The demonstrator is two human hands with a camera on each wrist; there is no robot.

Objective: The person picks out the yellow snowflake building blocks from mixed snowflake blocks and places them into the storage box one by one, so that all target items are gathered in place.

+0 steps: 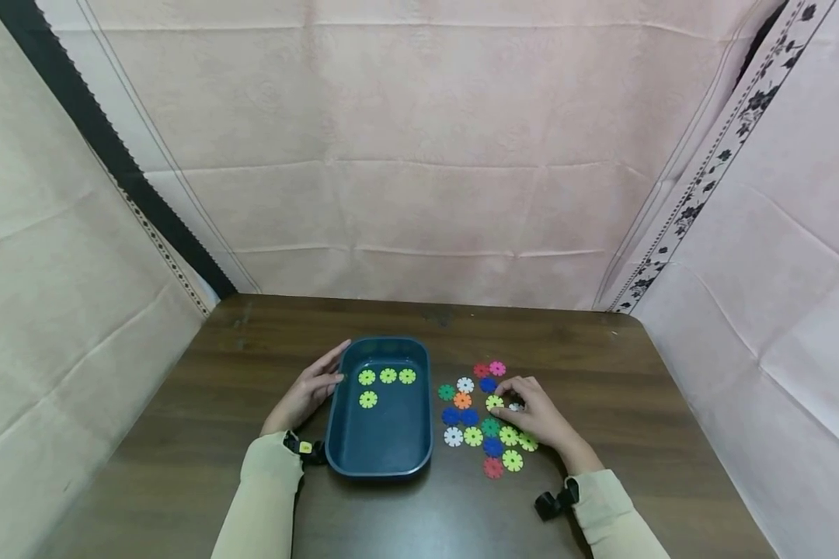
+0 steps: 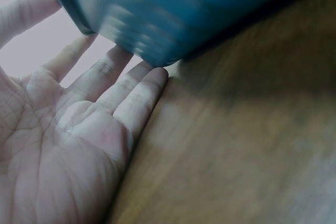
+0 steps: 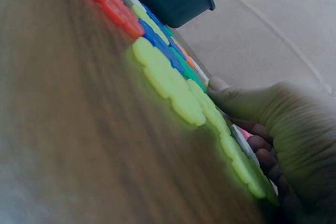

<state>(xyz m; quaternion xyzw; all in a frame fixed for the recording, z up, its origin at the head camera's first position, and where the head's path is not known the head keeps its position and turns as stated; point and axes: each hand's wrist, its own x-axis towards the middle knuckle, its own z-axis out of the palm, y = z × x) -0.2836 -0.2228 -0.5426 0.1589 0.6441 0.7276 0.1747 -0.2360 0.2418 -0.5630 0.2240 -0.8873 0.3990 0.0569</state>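
Yellow flower disc: in the loose cluster right of the tray, between thumb and forefinger of right hand. Pinched at opposite edges, by the look of it, probably to keep the grip narrow and avoid disturbing close neighbours. Cannot tell: lifted, or flat on the table. Other right-hand fingers bent inward near a partly hidden white disc.

Blue tray: just left of the cluster, long side facing it, likely for a short reach between the two. Left hand at the opposite long side; fingers straight and spread against the outer wall, palm open in left wrist view. Apparently a steadying touch rather than a clasp.

Inside tray: four yellow discs, flat and apart; three in a row toward the far end, one just below the leftmost. Spacing perhaps meant to keep each separately visible.

Outside: mixed-colour discs in red, pink, orange, green, blue and white, plus further yellow ones. Many touching or nearly so; laid flat, presumably for easy access to edges.
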